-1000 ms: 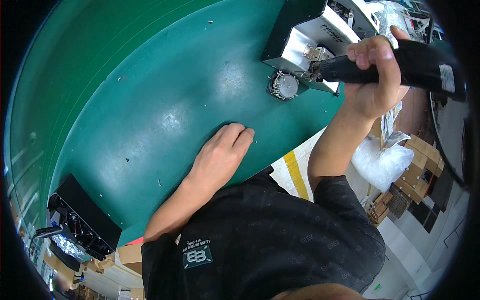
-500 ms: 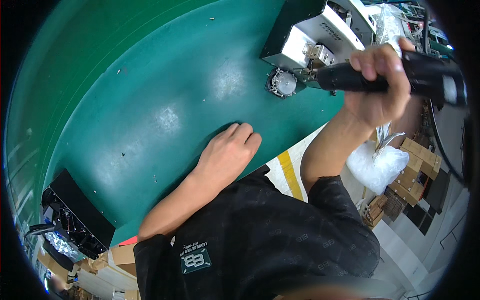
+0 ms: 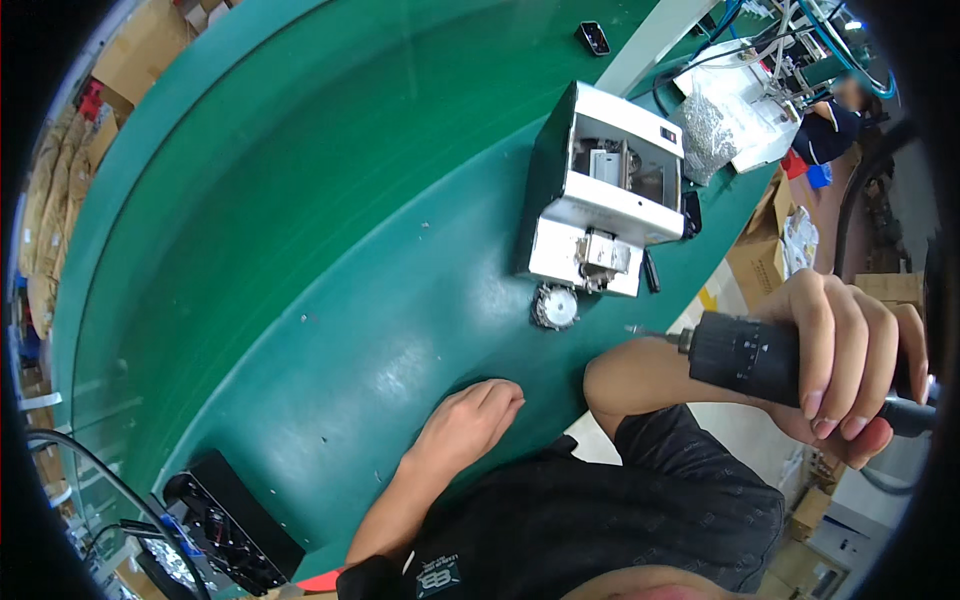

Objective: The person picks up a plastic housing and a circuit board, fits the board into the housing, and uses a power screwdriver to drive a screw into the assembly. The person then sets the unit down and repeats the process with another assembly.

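Observation:
My right hand (image 3: pixel 850 345) is closed around the body of a black electric screwdriver (image 3: pixel 745 358), held up at the right. Its thin bit points left, in front of my right forearm. My left hand (image 3: pixel 468 425) rests on the green bench top (image 3: pixel 400 340) near its front edge, with the fingers curled in. Its fingertips are tucked away, so anything in them is hidden. Beyond the bit, a round silver metal part (image 3: pixel 556 306) with small bits around its rim sits beside a black-and-white machine (image 3: pixel 625 205). That machine has an opening in its top.
A black housing (image 3: pixel 235 525) with exposed inner parts stands at the lower left. A small black device (image 3: pixel 593 38) lies at the far side. Clear plastic wrap (image 3: pixel 708 135) lies behind the machine, with a seated person (image 3: pixel 835 125) beyond. Cardboard boxes (image 3: pixel 760 245) stand off the bench.
My right hand has moved down and right with the screwdriver, away from the machine, and its bit now shows. The view has shifted; my left hand still rests curled on the bench.

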{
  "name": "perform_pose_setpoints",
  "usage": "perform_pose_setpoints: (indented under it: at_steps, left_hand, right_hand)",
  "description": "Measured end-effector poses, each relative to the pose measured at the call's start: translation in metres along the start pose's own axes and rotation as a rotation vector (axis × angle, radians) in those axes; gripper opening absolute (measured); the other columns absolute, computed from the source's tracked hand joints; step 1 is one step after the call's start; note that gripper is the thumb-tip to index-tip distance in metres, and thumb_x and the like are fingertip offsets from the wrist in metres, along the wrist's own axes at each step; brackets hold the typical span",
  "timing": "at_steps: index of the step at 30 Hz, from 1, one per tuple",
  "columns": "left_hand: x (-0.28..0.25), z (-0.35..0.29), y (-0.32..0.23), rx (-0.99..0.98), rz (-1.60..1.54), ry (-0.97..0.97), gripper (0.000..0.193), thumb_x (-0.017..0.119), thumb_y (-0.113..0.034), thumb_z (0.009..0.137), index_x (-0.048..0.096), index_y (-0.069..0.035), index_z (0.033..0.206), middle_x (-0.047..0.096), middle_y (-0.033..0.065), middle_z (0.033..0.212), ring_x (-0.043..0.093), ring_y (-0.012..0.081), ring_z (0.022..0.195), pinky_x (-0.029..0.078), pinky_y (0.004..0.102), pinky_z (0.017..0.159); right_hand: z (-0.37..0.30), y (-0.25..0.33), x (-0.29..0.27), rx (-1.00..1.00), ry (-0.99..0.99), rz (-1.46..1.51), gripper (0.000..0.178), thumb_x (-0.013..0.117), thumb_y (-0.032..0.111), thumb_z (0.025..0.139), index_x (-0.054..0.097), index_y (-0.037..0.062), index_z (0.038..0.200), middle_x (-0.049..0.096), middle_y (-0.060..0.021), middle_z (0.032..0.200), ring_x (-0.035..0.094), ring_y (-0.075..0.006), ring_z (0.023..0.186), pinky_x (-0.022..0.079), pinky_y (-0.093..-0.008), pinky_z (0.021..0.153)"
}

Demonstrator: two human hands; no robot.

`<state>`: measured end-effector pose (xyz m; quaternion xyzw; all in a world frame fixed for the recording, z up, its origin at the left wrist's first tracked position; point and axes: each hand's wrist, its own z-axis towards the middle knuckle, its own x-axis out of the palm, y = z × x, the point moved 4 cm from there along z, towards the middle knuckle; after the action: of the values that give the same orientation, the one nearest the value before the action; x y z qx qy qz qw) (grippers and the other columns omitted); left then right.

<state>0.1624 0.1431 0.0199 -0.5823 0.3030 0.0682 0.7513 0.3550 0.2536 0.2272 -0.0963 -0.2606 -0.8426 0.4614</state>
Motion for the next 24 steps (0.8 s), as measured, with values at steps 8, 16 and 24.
perform_pose_setpoints:
  at_steps: [8, 16, 24]
  left_hand:
    - [-0.084, 0.116, -0.026, 0.273, 0.128, -0.183, 0.011, 0.068, -0.001, 0.077, 0.063, -0.002, 0.087, 0.065, 0.0112, 0.088, 0.065, 0.0283, 0.079, 0.053, 0.0348, 0.069]
    - [-0.053, 0.27, -0.059, 0.689, 0.423, 0.044, 0.008, 0.067, -0.012, 0.078, 0.063, -0.005, 0.078, 0.06, 0.0104, 0.076, 0.059, 0.0283, 0.073, 0.049, 0.039, 0.067]
    - [-0.078, 0.297, -0.063, 0.771, 0.208, 0.087, 0.012, 0.069, -0.013, 0.077, 0.068, -0.005, 0.086, 0.062, 0.0087, 0.081, 0.06, 0.0258, 0.078, 0.05, 0.0359, 0.068]
  right_hand:
    - [0.006, 0.011, -0.026, -0.099, 0.0, -0.021, 0.037, 0.074, 0.002, 0.071, 0.054, 0.0054, 0.102, 0.063, -0.003, 0.066, 0.064, -0.0127, 0.054, 0.059, -0.0251, 0.058]
    - [0.009, 0.007, -0.03, -0.151, 0.033, -0.05, 0.033, 0.072, -0.003, 0.076, 0.054, 0.0072, 0.101, 0.063, -0.0062, 0.066, 0.062, -0.0148, 0.052, 0.056, -0.0267, 0.051]
    - [0.013, -0.004, -0.05, -0.12, -0.045, -0.065, 0.034, 0.07, 0.0, 0.081, 0.049, 0.0075, 0.107, 0.062, -0.0052, 0.068, 0.062, -0.014, 0.054, 0.055, -0.0269, 0.052]
